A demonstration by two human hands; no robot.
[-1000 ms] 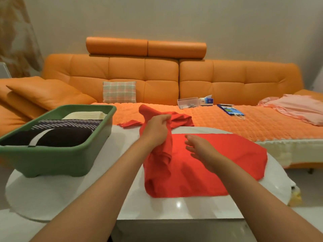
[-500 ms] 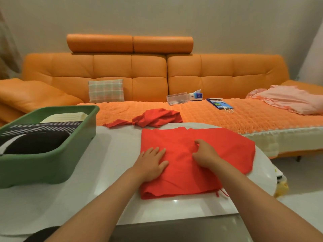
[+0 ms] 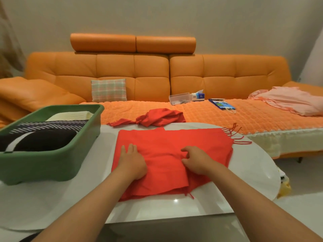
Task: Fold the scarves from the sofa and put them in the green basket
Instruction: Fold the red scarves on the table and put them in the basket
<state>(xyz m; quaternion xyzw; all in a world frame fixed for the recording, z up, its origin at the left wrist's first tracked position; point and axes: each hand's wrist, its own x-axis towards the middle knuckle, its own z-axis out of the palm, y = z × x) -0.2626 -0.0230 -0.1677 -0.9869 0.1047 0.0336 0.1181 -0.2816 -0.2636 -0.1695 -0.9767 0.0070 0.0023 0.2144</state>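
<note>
red scarf (image 3: pixel 174 145) lies flat and partly folded on the table (image 3: pixel 253 172), just beside the green basket (image 3: pixel 52 165). left hand (image 3: pixel 131 163) presses it, fingers straight and flat. right hand (image 3: pixel 197 161) has its fingers curled, pinching a fold. expected handling: light, soft, limp, and likely to slide on the glossy top. take hold at corners or the folded edge, not the fringe (image 3: pixel 230 135).

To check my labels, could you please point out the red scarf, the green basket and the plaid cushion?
red scarf (image 3: pixel 171 145): head view, on its flat, spread-out part.
green basket (image 3: pixel 45 163): head view, on its front wall.
plaid cushion (image 3: pixel 109 90): head view, on the middle of its face.
</note>
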